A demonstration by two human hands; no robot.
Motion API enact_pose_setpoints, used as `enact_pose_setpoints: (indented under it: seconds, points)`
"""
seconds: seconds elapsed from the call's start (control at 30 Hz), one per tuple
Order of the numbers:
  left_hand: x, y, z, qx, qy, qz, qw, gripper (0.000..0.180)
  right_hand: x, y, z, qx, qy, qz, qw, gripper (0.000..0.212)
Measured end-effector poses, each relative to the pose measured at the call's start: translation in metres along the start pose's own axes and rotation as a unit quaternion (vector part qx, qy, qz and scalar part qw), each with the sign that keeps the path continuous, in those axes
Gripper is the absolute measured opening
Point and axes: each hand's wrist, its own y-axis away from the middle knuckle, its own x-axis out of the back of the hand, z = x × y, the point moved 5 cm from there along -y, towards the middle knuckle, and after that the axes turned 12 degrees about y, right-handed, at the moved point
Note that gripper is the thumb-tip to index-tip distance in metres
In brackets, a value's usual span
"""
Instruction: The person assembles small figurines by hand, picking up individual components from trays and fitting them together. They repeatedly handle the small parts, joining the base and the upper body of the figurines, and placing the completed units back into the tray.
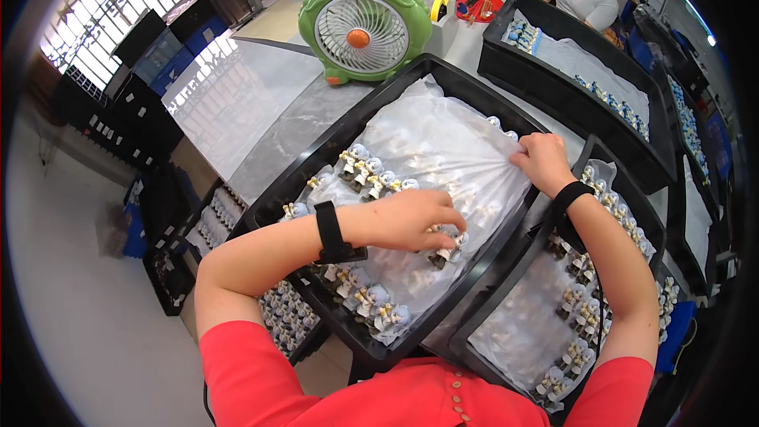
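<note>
At the left, black crates (87,122) are stacked against the barred window side, and near the person a lower tray of figurines (288,320) shows below the left forearm. Right of these, a glossy white board (237,99) lies on the grey table. A green, animal-shaped fan (364,35) stands beyond the middle black tray (340,133).

Inside that tray, small figurines with pale-blue, rounded tops (371,170) lie in rows at the left, and another cluster (368,300) lies at the near end. The left hand (419,221) is over the tray's middle, its fingertips closed on one figurine (439,259) above a translucent white sheet (427,130). More pale shapes show blurred through the sheet.

The right hand (545,162) is at the tray's right edge, thumb and fingers together on the sheet, which is drawn into creases toward them.

Near right, a second black tray (502,289) holds similar figurines; far right, a larger black tray (553,103) holds blue ones, with a co-worker (589,4) beyond.
</note>
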Motion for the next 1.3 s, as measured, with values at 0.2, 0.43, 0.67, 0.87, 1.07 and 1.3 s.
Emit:
enact_pose_setpoints:
  seconds: [0.2, 0.43, 0.67, 0.87, 1.07, 1.3]
  points:
    - [0.057, 0.025, -0.025, 0.008, -0.216, 0.112, 0.97, 0.033, 0.003, 0.001, 0.001, -0.003, -0.004, 0.022, 1.0, 0.018]
    - [0.056, 0.037, -0.042, 0.145, -0.161, 0.06, 0.974, 0.036, 0.002, 0.001, 0.002, 0.0, 0.006, 0.028, 1.0, 0.019]
    - [0.055, 0.04, -0.038, 0.17, -0.223, 0.083, 0.956, 0.044, 0.004, 0.001, 0.001, 0.002, 0.0, 0.034, 0.999, 0.02]
    - [0.023, 0.029, 0.0, -0.02, -0.188, 0.06, 0.98, 0.061, 0.003, 0.0, 0.003, -0.006, 0.002, 0.025, 1.0, 0.02]
    - [-0.006, 0.019, -0.006, -0.011, -0.264, 0.064, 0.962, 0.06, 0.005, 0.001, 0.002, -0.011, 0.007, 0.028, 1.0, 0.019]
    - [-0.006, 0.013, -0.008, 0.011, -0.261, 0.075, 0.963, 0.058, 0.002, -0.003, 0.008, -0.018, 0.013, 0.05, 0.999, 0.019]
